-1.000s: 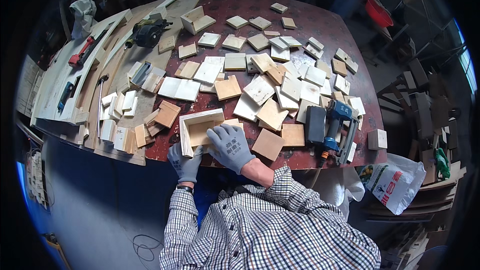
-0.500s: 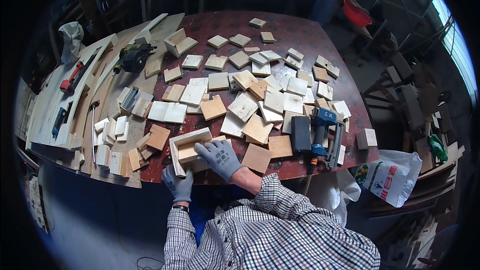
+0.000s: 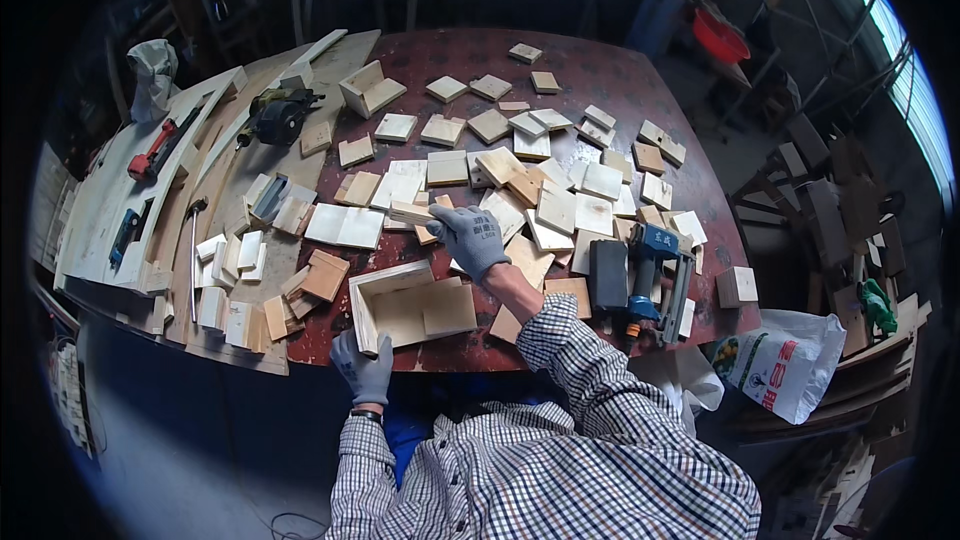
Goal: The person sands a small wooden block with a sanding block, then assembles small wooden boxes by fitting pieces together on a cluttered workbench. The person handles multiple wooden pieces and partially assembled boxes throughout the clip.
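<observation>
At the table's near edge lies a three-sided open wooden box (image 3: 418, 312), its pale inner face toward me. My gloved left hand (image 3: 362, 370) is closed on its lower left corner, fingers partly hidden behind the side. Beyond the box, my gloved right hand (image 3: 472, 240) is raised over the scattered pieces. Its fingers pinch a small wooden block (image 3: 408, 213), which sticks out to the left. Several loose square wooden boards (image 3: 592, 214) overlap on the table just past this hand.
A blue and black nail gun (image 3: 650, 265) lies at the right of the dark red table (image 3: 690, 165). Small blocks (image 3: 240, 260), a hammer (image 3: 194, 250), a dark power tool (image 3: 283, 117) and a red tool (image 3: 155, 152) lie at the left. A white sack (image 3: 790, 365) hangs near the right corner.
My right hand has moved away from the box, up and slightly right, with the small wooden block in its fingers. The inside of the box is now uncovered. My left hand stays at its corner.
</observation>
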The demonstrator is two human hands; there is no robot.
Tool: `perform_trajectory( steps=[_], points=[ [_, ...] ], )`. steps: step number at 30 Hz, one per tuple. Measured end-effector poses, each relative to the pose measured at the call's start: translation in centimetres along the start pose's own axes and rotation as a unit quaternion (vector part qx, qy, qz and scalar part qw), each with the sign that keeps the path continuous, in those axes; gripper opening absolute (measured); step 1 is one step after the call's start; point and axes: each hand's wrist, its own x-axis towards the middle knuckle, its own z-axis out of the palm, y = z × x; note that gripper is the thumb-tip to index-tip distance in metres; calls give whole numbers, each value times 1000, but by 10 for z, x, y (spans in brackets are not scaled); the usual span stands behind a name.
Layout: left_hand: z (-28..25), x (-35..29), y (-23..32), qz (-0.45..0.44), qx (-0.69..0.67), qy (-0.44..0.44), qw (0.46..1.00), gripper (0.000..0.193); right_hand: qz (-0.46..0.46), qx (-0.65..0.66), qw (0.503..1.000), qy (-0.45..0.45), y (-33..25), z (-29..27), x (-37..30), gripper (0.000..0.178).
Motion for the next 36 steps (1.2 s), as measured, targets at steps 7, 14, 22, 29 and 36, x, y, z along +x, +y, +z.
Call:
perform_trajectory(
  steps=[7, 14, 22, 29, 36],
  points=[
    [-5, 1, 3, -8, -36, 3, 999, 42, -39, -128, 971, -198, 17, 33, 61, 43],
    [-10, 2, 9, -10, -22, 0, 1000, 45, 235, -269, 908, -216, 118, -21, 108, 85],
    [3, 0, 5, -17, -51, -1, 999, 46, 180, 157, 968, -78, 162, -60, 100, 51],
    [-5, 0, 8, -22, -56, 14, 998, 52, 269, 506, 808, -139, 19, -92, -24, 46],
    [-13, 4, 10, -10, -48, -18, 999, 58, 418, 333, 798, -279, -79, -25, -97, 55]
  ],
)
